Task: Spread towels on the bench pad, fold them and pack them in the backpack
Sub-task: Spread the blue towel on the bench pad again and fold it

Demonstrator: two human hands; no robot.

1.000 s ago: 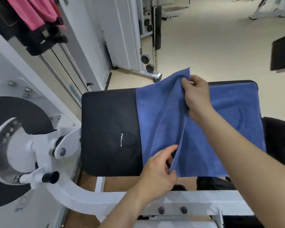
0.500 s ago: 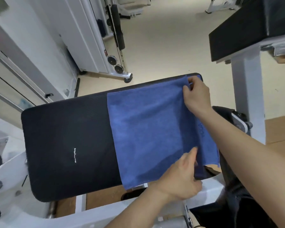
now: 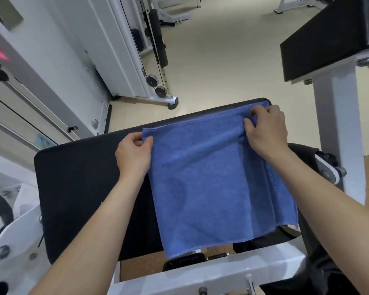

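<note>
- blue towel (image 3: 211, 184) folded, lies on right part of black bench pad (image 3: 83, 177), near edge overhanging
- left hand (image 3: 134, 154) pinches far-left towel corner
- right hand (image 3: 266, 133) pinches far-right corner

Nubby blue cloth towel (image 3: 211, 188) on matt black ribbed bench pad (image 3: 83, 177).

Beige floor (image 3: 222, 60); white gym machines (image 3: 124, 50); evenly lit.

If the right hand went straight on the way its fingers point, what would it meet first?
The right hand pinches the blue towel near its far corner. Ahead lies only the far edge of the bench pad, then seemingly bare floor; depth is unclear.
</note>
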